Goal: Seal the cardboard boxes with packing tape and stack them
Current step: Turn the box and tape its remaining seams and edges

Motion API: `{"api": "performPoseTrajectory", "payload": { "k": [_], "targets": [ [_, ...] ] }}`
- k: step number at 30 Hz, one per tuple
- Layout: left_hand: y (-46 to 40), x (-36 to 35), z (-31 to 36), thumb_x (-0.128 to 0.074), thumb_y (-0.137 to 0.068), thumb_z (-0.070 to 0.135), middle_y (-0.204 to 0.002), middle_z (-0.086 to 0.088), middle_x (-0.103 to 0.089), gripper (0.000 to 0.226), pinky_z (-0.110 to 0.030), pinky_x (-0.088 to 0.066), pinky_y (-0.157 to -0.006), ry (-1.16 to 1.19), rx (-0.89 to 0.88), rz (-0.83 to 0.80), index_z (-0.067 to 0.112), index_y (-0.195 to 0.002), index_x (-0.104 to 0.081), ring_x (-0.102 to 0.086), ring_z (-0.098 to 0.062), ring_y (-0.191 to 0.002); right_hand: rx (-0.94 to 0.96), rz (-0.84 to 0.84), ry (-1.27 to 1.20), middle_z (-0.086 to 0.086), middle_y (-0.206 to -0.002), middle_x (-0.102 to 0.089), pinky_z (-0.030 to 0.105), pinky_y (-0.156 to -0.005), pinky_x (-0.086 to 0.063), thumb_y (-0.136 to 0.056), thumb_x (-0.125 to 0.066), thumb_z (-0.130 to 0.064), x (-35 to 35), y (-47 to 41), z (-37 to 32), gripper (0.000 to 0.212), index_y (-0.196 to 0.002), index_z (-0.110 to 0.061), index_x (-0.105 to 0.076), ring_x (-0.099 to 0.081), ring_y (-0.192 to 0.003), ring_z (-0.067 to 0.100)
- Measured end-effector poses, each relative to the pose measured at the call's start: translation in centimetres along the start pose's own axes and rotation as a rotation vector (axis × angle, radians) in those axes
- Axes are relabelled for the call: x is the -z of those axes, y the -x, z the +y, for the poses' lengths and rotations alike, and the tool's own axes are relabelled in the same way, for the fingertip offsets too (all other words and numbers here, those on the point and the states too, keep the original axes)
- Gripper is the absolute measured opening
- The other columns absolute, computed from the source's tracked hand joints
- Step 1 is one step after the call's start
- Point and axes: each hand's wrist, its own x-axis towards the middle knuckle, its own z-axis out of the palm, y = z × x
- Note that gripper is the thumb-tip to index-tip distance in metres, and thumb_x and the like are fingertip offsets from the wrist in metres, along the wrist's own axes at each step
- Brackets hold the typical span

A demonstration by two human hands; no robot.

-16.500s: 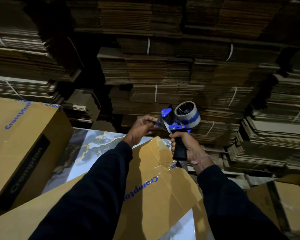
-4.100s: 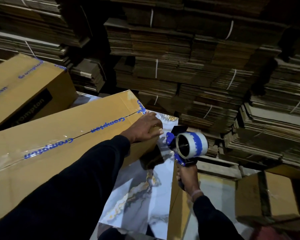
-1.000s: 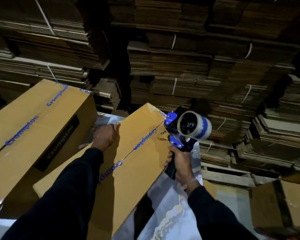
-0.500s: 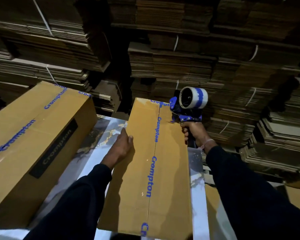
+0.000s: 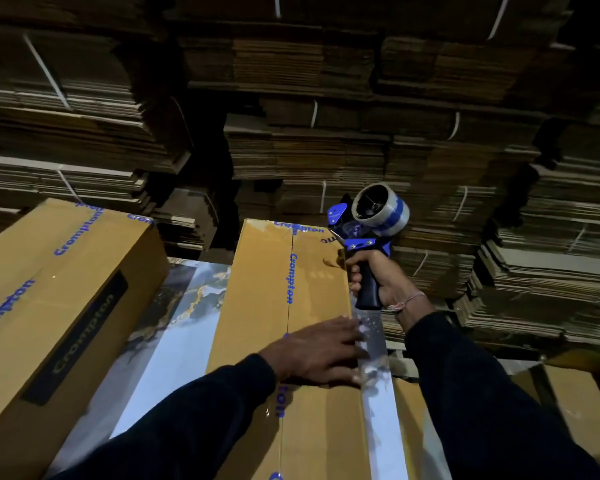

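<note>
Behind everything, strapped bundles of flattened cardboard [image 5: 326, 150] fill the dim wall. In front of me a marbled counter [image 5: 184, 327] carries two tall brown boxes. The larger box [image 5: 49, 306] lies to my left, slanting away. The box I am sealing [image 5: 288, 306] lies straight ahead, its long axis running away from me, with a centre seam along its top marked by blue lettering. My left hand [image 5: 317, 353] rests flat on the near part of that top, fingers spread and reaching the right edge. My right hand [image 5: 378, 282] is curled round the handle of a blue tape dispenser [image 5: 368, 230], held just off the box's far right corner, roll uppermost. The seam lies left of the dispenser, so my right hand, the nearer to the far end, would likely have to swing left to meet it
</note>
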Motion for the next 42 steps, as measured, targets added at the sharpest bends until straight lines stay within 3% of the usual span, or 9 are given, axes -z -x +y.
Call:
{"api": "performPoseTrajectory", "payload": {
  "k": [2, 5, 13, 21, 24, 27, 33, 37, 42],
  "targets": [
    [-0.9, -1.2, -0.3, -0.054, -0.1, 0.061, -0.123, -0.011, -0.066, 0.053, -0.047, -0.02, -0.125, -0.053, -0.028, -0.09, 0.012, -0.11, -0.071, -0.039, -0.028, -0.145, -0.016, -0.011, -0.018, -0.001, -0.054, -0.039, 0.024, -0.036, -0.034, -0.09, -0.057, -0.005, -0.2, 0.3, -0.2, 0.035, -0.056, -0.013, -0.051, -0.036, -0.042, 0.013],
    [-1.3, -1.6, -1.0, -0.057, -0.091, 0.073, -0.093, 0.001, -0.06, 0.056, -0.045, -0.019, -0.123, -0.105, -0.039, -0.099, 0.017, -0.089, -0.064, -0.051, -0.022, -0.12, -0.043, -0.025, -0.046, -0.002, -0.054, -0.037, 0.023, -0.035, -0.033, -0.091, -0.054, -0.006, -0.5, 0.2, -0.6, 0.035, -0.057, -0.013, -0.05, -0.035, -0.041, 0.012],
    [-0.9, -2.2, -4.0, -0.042, -0.092, 0.082, -0.086, 0.009, -0.048, 0.062, -0.051, -0.017, -0.124, -0.149, 0.159, -0.022, 0.025, -0.086, -0.063, -0.049, -0.015, -0.106, -0.079, -0.086, -0.081, -0.002, -0.058, -0.035, 0.023, -0.036, -0.034, -0.089, -0.054, -0.007, -1.1, -0.2, -1.4, 0.031, -0.06, -0.015, -0.046, -0.034, -0.042, 0.012],
    [-2.1, -2.0, -7.7, -0.033, -0.091, 0.084, -0.098, 0.004, -0.058, 0.072, -0.057, -0.017, -0.12, -0.2, 0.401, 0.03, 0.022, -0.096, -0.069, -0.05, -0.021, -0.117, -0.092, -0.093, -0.011, 0.0, -0.052, -0.038, 0.023, -0.042, -0.036, -0.088, -0.058, -0.013, -1.2, 1.4, -1.2, 0.032, -0.059, -0.016, -0.045, -0.035, -0.04, 0.015],
    [-2.8, -1.6, -8.7, -0.018, -0.085, 0.089, -0.119, 0.0, -0.061, 0.087, -0.063, -0.01, -0.121, -0.2, 0.525, -0.034, 0.022, -0.109, -0.068, -0.042, -0.022, -0.136, -0.088, -0.096, -0.033, -0.001, -0.051, -0.038, 0.022, -0.045, -0.035, -0.09, -0.055, -0.013, -1.3, 2.0, -0.9, 0.032, -0.06, -0.016, -0.044, -0.037, -0.039, 0.014],
    [-2.7, -1.2, -9.3, -0.007, -0.074, 0.097, -0.151, -0.003, -0.049, 0.111, -0.064, 0.0, -0.123, -0.1, 0.582, -0.027, 0.02, -0.132, -0.061, -0.019, -0.02, -0.156, -0.072, -0.102, -0.059, -0.001, -0.05, -0.039, 0.023, -0.046, -0.035, -0.091, -0.054, -0.012, -1.5, 2.6, -0.2, 0.035, -0.057, -0.015, -0.047, -0.038, -0.039, 0.014],
    [1.5, -1.0, -9.2, -0.015, -0.088, 0.087, -0.174, -0.008, -0.009, 0.1, -0.055, -0.004, -0.127, -0.094, 0.583, -0.027, 0.023, -0.164, -0.023, -0.005, -0.028, -0.16, -0.08, -0.106, -0.051, -0.001, -0.049, -0.04, 0.022, -0.043, -0.037, -0.09, -0.056, -0.013, -2.1, 3.3, 2.4, 0.037, -0.054, -0.015, -0.05, -0.038, -0.04, 0.015],
    [5.4, -0.4, -8.1, -0.037, -0.1, 0.071, -0.173, -0.013, -0.005, 0.087, -0.048, -0.006, -0.127, -0.096, 0.643, -0.032, 0.02, -0.166, -0.015, -0.005, -0.03, -0.16, -0.079, -0.056, -0.057, -0.002, -0.051, -0.038, 0.022, -0.038, -0.036, -0.09, -0.054, -0.01, -2.3, 3.6, 4.6, 0.033, -0.059, -0.016, -0.048, -0.036, -0.04, 0.013],
    [10.2, 0.1, -6.2, -0.041, -0.099, 0.069, -0.174, -0.011, -0.005, 0.089, -0.044, -0.002, -0.13, -0.011, 0.719, 0.115, 0.018, -0.166, -0.013, -0.003, -0.026, -0.161, -0.104, -0.07, 0.03, -0.003, -0.056, -0.039, 0.023, -0.04, -0.036, -0.088, -0.057, -0.011, -1.8, 4.2, 6.3, 0.025, -0.065, -0.017, -0.05, -0.037, -0.046, 0.012]
  ]
}}
